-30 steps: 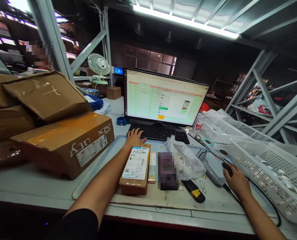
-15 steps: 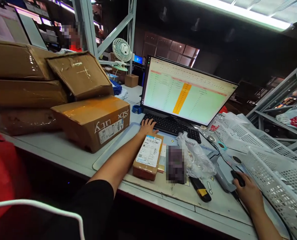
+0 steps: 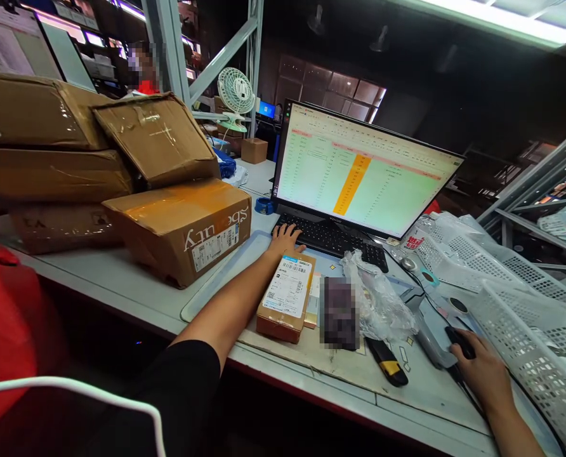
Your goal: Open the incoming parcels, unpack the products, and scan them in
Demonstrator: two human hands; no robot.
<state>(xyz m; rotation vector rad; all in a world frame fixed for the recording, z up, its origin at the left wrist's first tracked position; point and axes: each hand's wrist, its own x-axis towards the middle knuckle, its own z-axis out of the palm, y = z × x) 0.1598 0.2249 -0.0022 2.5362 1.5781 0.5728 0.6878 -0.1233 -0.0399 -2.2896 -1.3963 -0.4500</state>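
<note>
My left hand (image 3: 285, 240) lies with fingers spread on the left end of a black keyboard (image 3: 330, 240). Behind the keyboard, a monitor (image 3: 359, 171) displays a spreadsheet with an orange column. My right hand (image 3: 478, 358) is wrapped over a black computer mouse (image 3: 460, 343) at the desk's right side. Close to my left forearm sits a small labelled cardboard box (image 3: 287, 295). Beside it are a blurred dark item (image 3: 339, 314), a crumpled clear plastic bag (image 3: 382, 304) and a black-and-yellow box cutter (image 3: 388, 363).
Large cardboard boxes (image 3: 178, 235) are stacked on the left. White perforated baskets (image 3: 530, 343) line the right side, beside a grey device (image 3: 433, 330). A small fan (image 3: 236, 92) and a blue tape roll (image 3: 264, 205) stand farther back. Another person (image 3: 146, 70) is at the far left.
The view has shifted slightly, so everything appears a little farther right. Both hands stay where they were, the left on the keyboard and the right on the mouse.
</note>
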